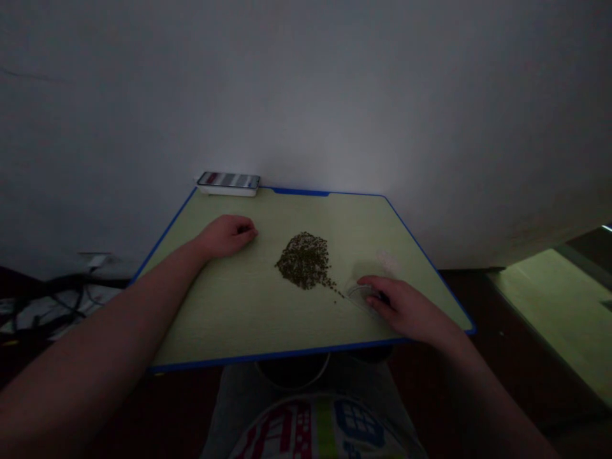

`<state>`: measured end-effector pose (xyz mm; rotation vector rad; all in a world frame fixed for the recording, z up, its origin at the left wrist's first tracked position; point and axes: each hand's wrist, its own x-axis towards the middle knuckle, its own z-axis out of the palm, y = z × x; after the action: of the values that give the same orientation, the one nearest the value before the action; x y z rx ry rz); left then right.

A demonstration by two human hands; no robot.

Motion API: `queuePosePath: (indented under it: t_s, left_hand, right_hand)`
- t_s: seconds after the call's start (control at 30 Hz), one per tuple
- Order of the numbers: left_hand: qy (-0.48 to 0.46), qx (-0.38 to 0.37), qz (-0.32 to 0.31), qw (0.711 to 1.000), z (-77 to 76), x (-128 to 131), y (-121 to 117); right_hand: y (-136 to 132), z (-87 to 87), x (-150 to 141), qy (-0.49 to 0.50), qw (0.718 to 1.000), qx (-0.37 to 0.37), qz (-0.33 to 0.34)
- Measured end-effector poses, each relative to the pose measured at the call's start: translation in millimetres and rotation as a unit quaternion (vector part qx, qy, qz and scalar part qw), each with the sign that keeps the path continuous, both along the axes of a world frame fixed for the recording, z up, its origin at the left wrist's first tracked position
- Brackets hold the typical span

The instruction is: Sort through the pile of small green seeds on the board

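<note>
Near the middle of the table lies a loose pile of small dark green-brown beans or seeds (304, 260), with paler specks among them. A thin trail runs from it toward my right hand (399, 306), whose fingers are curled round the edge of a clear, round-rimmed container (357, 294). The hand partly hides it, so its full shape does not show. Just beyond, a faint patch of whitish grains (388, 260) lies on the tabletop. Left of the pile, my left hand (227, 236) rests on the table with its fingers closed; whatever is inside is hidden.
A phone (229, 180) sits on a white box at the far left corner of the blue-edged table (229, 325). The wall (306, 95) stands right behind. A dark round bin (292, 371) is under the front edge, between my knees. Cables (71, 299) lie at left.
</note>
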<state>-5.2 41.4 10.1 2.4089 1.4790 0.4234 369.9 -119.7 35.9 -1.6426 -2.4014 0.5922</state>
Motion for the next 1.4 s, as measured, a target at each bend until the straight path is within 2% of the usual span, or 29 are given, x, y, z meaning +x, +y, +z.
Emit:
queuePosePath:
  t_s: [0.37, 0.8, 1.07, 1.2, 1.4]
  left_hand:
    - [-0.003, 0.005, -0.003, 1.000, -0.7, 0, 0]
    - [0.000, 0.002, 0.000, 1.000, -0.7, 0, 1]
    - [-0.002, 0.002, 0.001, 1.000, 1.7, 1, -1]
    - [0.000, 0.003, 0.000, 1.000, 1.3, 1, -1]
    - [-0.003, 0.000, -0.002, 1.000, 0.1, 0, 0]
  right_hand:
    - [0, -3.0, -5, 0.009, 1.000, 0.004, 0.009]
    - [0, -4.6, -7, -0.017, 0.999, 0.021, -0.044]
    - [13, -7.7, -6, -0.011, 0.998, 0.036, -0.060]
    - [19, -3.7, -7, -0.002, 0.999, 0.027, -0.038]
    - [13, 1.7, -6, 0.011, 1.000, -0.002, -0.002]
